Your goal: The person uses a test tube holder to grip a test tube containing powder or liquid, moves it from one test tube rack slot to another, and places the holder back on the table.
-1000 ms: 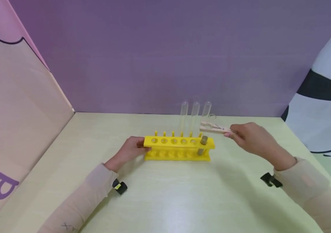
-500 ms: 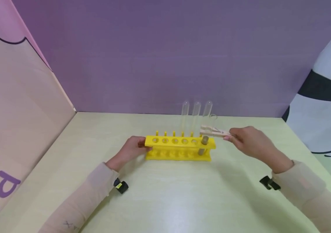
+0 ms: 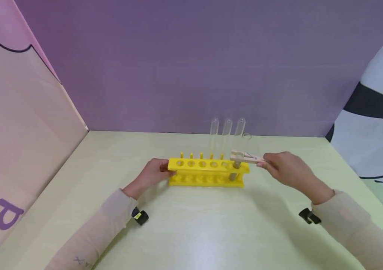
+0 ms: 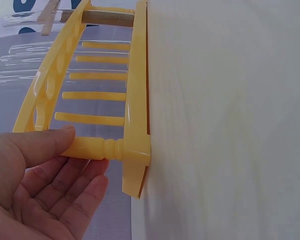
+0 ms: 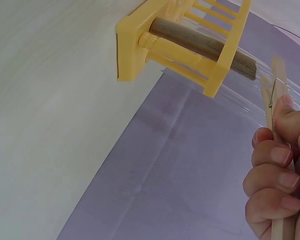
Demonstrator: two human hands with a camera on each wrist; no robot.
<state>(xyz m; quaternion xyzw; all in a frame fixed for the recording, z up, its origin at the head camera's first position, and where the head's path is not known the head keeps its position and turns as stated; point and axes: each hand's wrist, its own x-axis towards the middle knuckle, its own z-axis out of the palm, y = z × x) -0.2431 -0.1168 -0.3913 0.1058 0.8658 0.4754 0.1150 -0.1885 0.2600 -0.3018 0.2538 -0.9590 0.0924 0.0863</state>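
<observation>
A yellow test tube rack [image 3: 208, 183] stands on the table. My left hand [image 3: 152, 173] holds its left end; in the left wrist view the thumb and a finger pinch the end post [image 4: 87, 148]. My right hand [image 3: 289, 170] grips a wooden test tube holder [image 3: 250, 158], whose jaws sit at a clear glass test tube [image 3: 245, 141] above the rack's top bar. That tube stands in the rightmost hole, its lower part filled with something grey-brown [image 5: 190, 40]. Whether the jaws press on the glass is hard to tell.
Behind the rack three clear test tubes [image 3: 226, 131] stand upside down on pegs. Left of the filled tube, the rack has several more holes [image 3: 201, 163]. A purple backdrop [image 3: 178, 75] rises at the table's back edge, with printed panels at both sides.
My right hand has moved the test tube holder down along the glass tube, closer to the rack's top bar. My left hand stays on the rack, which stands in place.
</observation>
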